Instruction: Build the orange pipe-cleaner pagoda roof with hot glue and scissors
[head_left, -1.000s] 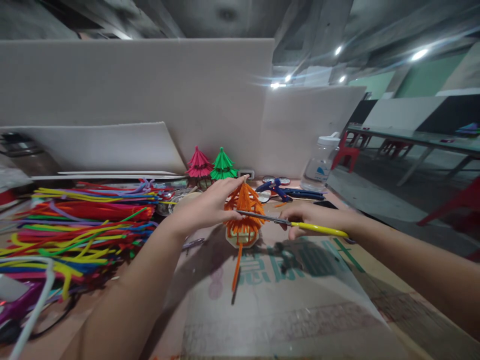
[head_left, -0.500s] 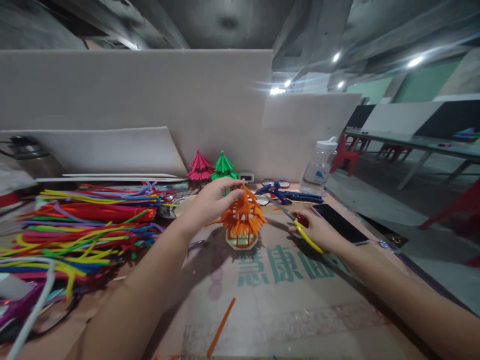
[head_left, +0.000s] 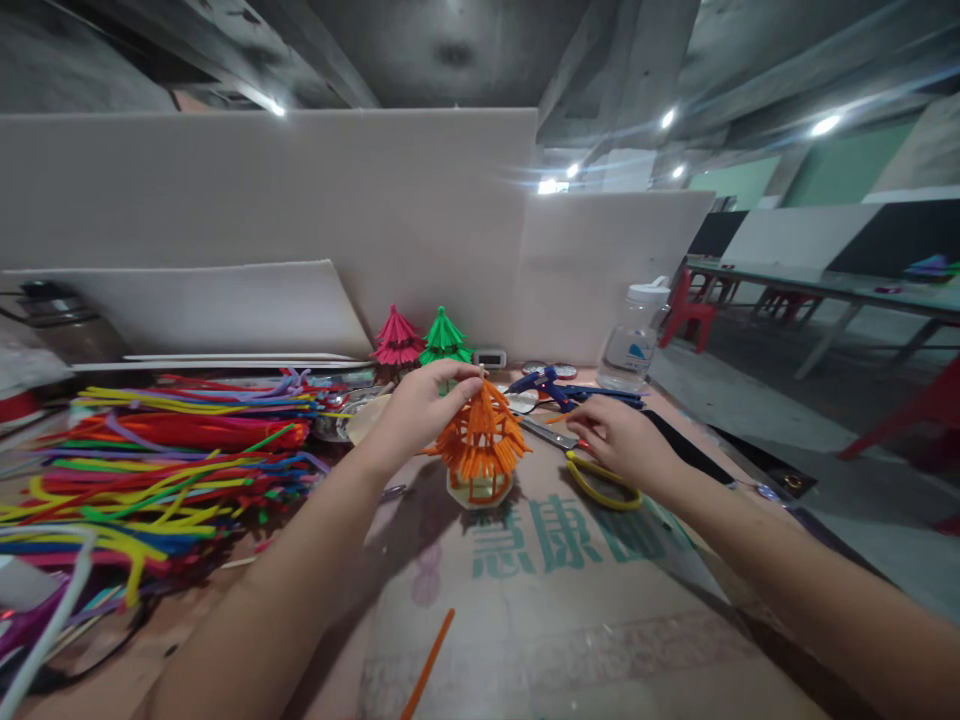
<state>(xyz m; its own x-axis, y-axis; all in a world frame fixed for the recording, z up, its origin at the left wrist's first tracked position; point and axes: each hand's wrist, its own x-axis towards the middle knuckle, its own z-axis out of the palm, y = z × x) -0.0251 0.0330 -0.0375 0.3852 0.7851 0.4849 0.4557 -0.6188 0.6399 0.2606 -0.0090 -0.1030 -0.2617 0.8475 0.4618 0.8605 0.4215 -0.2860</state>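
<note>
An orange pipe-cleaner pavilion (head_left: 484, 440) with a layered roof stands upright on a pale base. My left hand (head_left: 426, 408) pinches the tip of its roof between thumb and fingers. To the right, scissors with yellow-and-red handles (head_left: 604, 485) lie on the table. My right hand (head_left: 611, 432) is just above and behind their handles, its fingers bent and partly spread, with nothing visible in them. Behind it is a blue glue gun (head_left: 551, 385). A loose orange strip (head_left: 431, 660) lies near the front edge.
Bundles of coloured pipe cleaners (head_left: 172, 460) cover the left side. Pink (head_left: 397, 338) and green (head_left: 444, 338) pavilions stand at the back. A clear bottle (head_left: 634, 335) and a black phone (head_left: 686, 447) are on the right. White boards (head_left: 262, 190) rise behind.
My right hand has let go of the scissors, which now lie flat, and has moved slightly back above them. My left hand still holds the orange roof tip.
</note>
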